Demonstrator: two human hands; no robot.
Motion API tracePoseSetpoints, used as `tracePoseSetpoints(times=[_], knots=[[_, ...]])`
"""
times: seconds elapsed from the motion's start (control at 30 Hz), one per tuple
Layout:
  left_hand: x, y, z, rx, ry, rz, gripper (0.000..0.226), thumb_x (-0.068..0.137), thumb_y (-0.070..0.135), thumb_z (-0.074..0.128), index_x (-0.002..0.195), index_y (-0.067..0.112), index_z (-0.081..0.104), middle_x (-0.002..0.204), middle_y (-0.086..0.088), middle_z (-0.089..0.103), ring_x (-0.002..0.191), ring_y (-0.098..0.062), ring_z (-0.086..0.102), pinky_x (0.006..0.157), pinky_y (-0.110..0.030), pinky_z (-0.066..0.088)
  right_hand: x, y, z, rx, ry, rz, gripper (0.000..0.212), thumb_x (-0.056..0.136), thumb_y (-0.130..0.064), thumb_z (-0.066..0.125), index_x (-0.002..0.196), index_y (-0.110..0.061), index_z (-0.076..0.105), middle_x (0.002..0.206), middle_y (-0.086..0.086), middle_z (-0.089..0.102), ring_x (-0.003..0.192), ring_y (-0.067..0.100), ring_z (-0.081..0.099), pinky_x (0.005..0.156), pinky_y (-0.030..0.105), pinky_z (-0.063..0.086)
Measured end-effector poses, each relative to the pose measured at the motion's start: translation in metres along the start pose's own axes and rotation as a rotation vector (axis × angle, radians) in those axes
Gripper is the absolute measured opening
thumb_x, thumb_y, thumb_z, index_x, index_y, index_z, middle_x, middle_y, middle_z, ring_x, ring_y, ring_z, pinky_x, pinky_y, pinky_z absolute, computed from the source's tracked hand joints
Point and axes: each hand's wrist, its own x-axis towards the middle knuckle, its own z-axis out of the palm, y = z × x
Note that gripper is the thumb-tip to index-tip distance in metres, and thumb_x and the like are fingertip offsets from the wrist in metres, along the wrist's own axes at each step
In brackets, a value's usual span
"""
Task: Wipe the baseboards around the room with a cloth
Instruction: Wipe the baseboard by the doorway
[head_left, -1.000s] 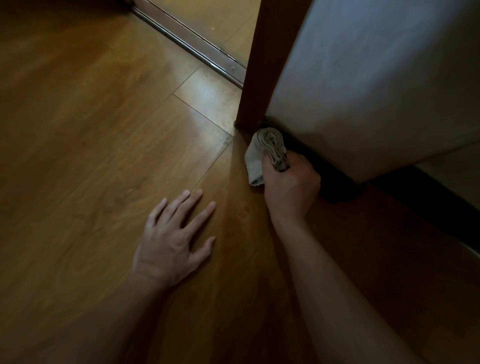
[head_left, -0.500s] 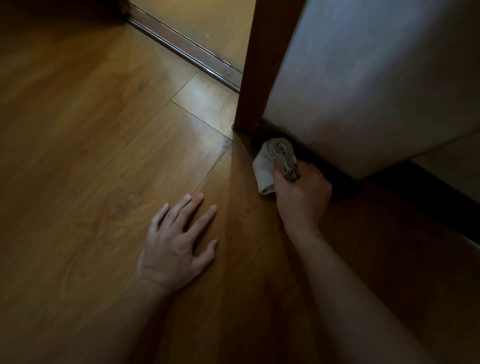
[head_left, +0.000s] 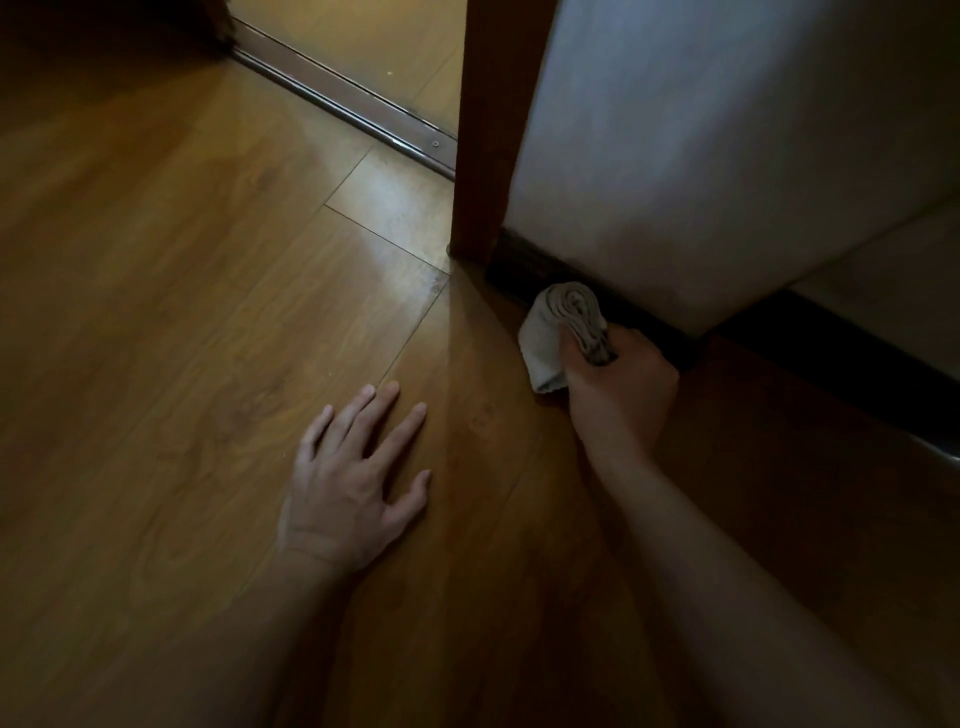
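Floorboards on the left bore the left hand, which I saw lying flat, fingers spread, holding nothing. Further right, the right hand gripped the bunched cloth, pressed against the dark baseboard under the white wall.

Bunched grey cloth against dark baseboard

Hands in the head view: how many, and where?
2. The left hand lies flat on the wood floor; the right hand grips the cloth against the dark baseboard beside the door frame. No others visible.
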Motion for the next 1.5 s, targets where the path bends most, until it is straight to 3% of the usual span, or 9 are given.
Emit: tracePoseSetpoints(times=[0.27, 0.4, 0.87, 1.0, 1.17, 1.27, 1.37, 1.43, 1.5], knots=[[0.001, 0.001, 0.001, 0.002, 0.002, 0.004, 0.068, 0.093, 0.064, 0.036, 0.154, 0.035, 0.036, 0.164, 0.0, 0.028, 0.152, -0.02, 0.022, 0.121, -0.053, 0.019, -0.01, -0.004, 0.004, 0.034, -0.093, 0.003, 0.044, 0.091, -0.059, 0.052, 0.101, -0.019, 0.069, 0.097, -0.005, 0.068, 0.09, 0.012, 0.064, 0.078, 0.036, 0.057], [0.001, 0.002, 0.002, 0.005, 0.01, 0.005, 0.068, 0.093, 0.065, 0.035, 0.154, 0.034, 0.037, 0.164, 0.001, 0.028, 0.152, -0.02, 0.022, 0.121, -0.054, 0.02, -0.013, 0.009, -0.006, 0.081, -0.062, 0.067, 0.043, 0.092, -0.056, 0.055, 0.11, -0.02, 0.07, 0.106, -0.005, 0.069, 0.097, 0.01, 0.064, 0.082, 0.036, 0.058], [0.002, 0.002, 0.003, 0.006, 0.025, 0.012, 0.068, 0.093, 0.063, 0.038, 0.153, 0.032, 0.039, 0.163, 0.0, 0.031, 0.152, -0.02, 0.023, 0.121, -0.052, 0.018, -0.001, 0.005, -0.003, -0.035, -0.036, 0.004, 0.039, 0.09, -0.053, 0.061, 0.087, -0.016, 0.071, 0.082, -0.003, 0.068, 0.074, 0.01, 0.065, 0.067, 0.029, 0.056], [0.0, 0.002, 0.003, 0.006, 0.027, 0.01, 0.067, 0.093, 0.063, 0.038, 0.153, 0.033, 0.039, 0.163, 0.0, 0.031, 0.152, -0.02, 0.024, 0.121, -0.053, 0.019, 0.001, 0.001, -0.002, -0.056, -0.084, -0.014, 0.037, 0.091, -0.051, 0.06, 0.087, -0.015, 0.071, 0.081, -0.002, 0.068, 0.072, 0.009, 0.063, 0.063, 0.023, 0.051], [0.001, 0.002, 0.004, 0.017, 0.015, 0.011, 0.068, 0.093, 0.063, 0.037, 0.154, 0.033, 0.038, 0.163, 0.0, 0.03, 0.151, -0.021, 0.024, 0.12, -0.054, 0.021, -0.009, 0.027, -0.04, -0.197, 0.016, -0.061, 0.04, 0.092, -0.045, 0.063, 0.081, -0.007, 0.069, 0.074, 0.008, 0.065, 0.061, 0.011, 0.05, 0.055, 0.021, 0.033], [0.0, 0.003, 0.002, 0.023, 0.019, 0.007, 0.068, 0.093, 0.063, 0.037, 0.153, 0.033, 0.039, 0.163, 0.0, 0.031, 0.151, -0.021, 0.025, 0.12, -0.053, 0.021, -0.002, 0.011, -0.021, -0.139, -0.06, -0.031, 0.038, 0.093, -0.047, 0.061, 0.083, -0.011, 0.069, 0.078, 0.001, 0.066, 0.065, 0.011, 0.059, 0.054, 0.022, 0.044], [0.0, 0.004, 0.002, 0.032, 0.02, 0.005, 0.067, 0.093, 0.063, 0.037, 0.153, 0.033, 0.04, 0.162, -0.001, 0.032, 0.151, -0.021, 0.026, 0.12, -0.053, 0.022, 0.002, 0.008, -0.01, -0.091, -0.088, -0.049, 0.038, 0.092, -0.05, 0.059, 0.087, -0.014, 0.071, 0.079, -0.001, 0.066, 0.068, 0.011, 0.063, 0.061, 0.033, 0.057], [0.0, 0.005, 0.002, 0.036, 0.016, 0.004, 0.067, 0.093, 0.063, 0.037, 0.153, 0.034, 0.039, 0.162, 0.0, 0.031, 0.151, -0.02, 0.025, 0.121, -0.052, 0.021, -0.001, 0.02, -0.023, -0.123, -0.041, -0.084, 0.038, 0.093, -0.047, 0.06, 0.083, -0.011, 0.069, 0.074, 0.002, 0.064, 0.062, 0.013, 0.058, 0.055, 0.031, 0.053], [0.0, 0.005, 0.002, 0.04, 0.013, 0.0, 0.067, 0.093, 0.063, 0.036, 0.154, 0.034, 0.036, 0.164, 0.001, 0.028, 0.151, -0.02, 0.023, 0.121, -0.052, 0.019, -0.006, 0.036, -0.04, -0.199, 0.027, -0.128, 0.038, 0.093, -0.044, 0.063, 0.079, -0.008, 0.068, 0.069, 0.005, 0.06, 0.057, 0.015, 0.052, 0.049, 0.022, 0.037]])
